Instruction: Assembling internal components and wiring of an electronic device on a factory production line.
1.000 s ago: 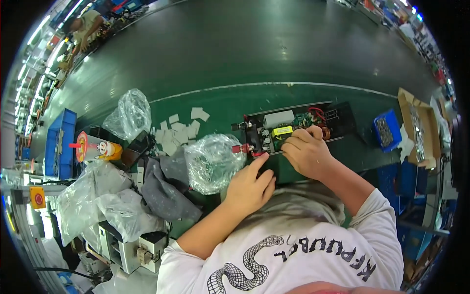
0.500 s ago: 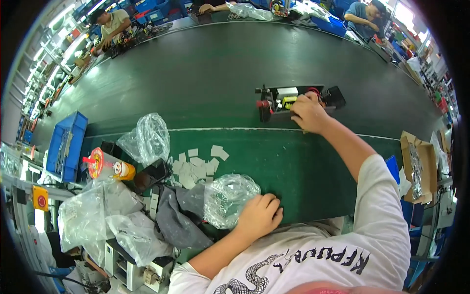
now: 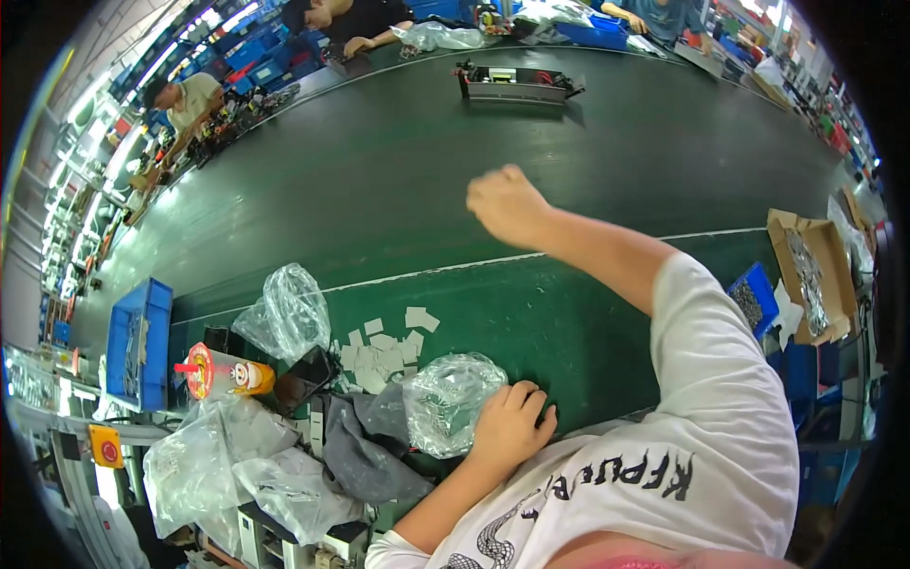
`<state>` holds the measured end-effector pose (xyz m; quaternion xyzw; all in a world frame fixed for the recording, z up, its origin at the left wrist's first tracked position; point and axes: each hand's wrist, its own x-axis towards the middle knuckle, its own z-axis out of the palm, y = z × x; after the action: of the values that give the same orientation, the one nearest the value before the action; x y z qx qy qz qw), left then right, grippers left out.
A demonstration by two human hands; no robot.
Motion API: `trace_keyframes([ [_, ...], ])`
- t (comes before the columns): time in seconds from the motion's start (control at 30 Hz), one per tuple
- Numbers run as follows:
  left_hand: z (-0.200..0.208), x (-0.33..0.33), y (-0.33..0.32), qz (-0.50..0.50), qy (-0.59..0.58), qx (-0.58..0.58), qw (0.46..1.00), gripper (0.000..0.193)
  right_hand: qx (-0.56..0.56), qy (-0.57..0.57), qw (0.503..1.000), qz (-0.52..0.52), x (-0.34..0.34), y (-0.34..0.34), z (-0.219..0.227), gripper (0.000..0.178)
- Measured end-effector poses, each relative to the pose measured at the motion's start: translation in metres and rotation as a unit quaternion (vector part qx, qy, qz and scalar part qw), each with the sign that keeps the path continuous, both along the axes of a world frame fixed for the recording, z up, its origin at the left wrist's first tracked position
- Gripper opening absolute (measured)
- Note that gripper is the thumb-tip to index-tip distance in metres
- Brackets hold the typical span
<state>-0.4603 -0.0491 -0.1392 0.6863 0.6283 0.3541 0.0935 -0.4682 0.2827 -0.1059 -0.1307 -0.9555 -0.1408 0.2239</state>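
Note:
My right hand (image 3: pixel 509 206) is in the air over the dark conveyor belt (image 3: pixel 360 180), its fingers curled in and nothing visible in them. Farther off on the belt lies a long, open black-and-grey device chassis (image 3: pixel 519 91) with small electronic parts inside, apart from my hand. My left hand (image 3: pixel 514 424) rests on the near edge of the green bench (image 3: pixel 588 322), palm down with its fingers a little apart. Right beside it is a crumpled clear plastic bag (image 3: pixel 453 403). Small white card pieces (image 3: pixel 379 358) are scattered to the left of that bag.
To the left stand a blue bin (image 3: pixel 139 346), a drink cup (image 3: pixel 223 372), a grey cloth (image 3: pixel 365 446) and more plastic bags (image 3: pixel 213 455). A cardboard box (image 3: pixel 810 275) and a small blue tray (image 3: pixel 755 302) are at the right. Other people sit across the belt.
My right hand has let go of the chassis and moved left. The chassis now lies farther away along the belt. My left hand stays beside the bag; the whole view has shifted somewhat.

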Motion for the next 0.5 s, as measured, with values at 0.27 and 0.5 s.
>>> trace_keyframes([
  [0.27, 0.003, 0.006, 0.0, 0.017, 0.001, -0.004, 1.0, 0.016, -0.054, -0.023, 0.904, -0.424, 0.28, -0.053, 0.106, 0.012],
  [0.5, 0.0, 0.007, -0.002, 0.027, 0.022, 0.017, 0.999, 0.015, -0.23, -0.181, 0.804, -0.518, 0.442, -0.063, 0.067, 0.015],
])
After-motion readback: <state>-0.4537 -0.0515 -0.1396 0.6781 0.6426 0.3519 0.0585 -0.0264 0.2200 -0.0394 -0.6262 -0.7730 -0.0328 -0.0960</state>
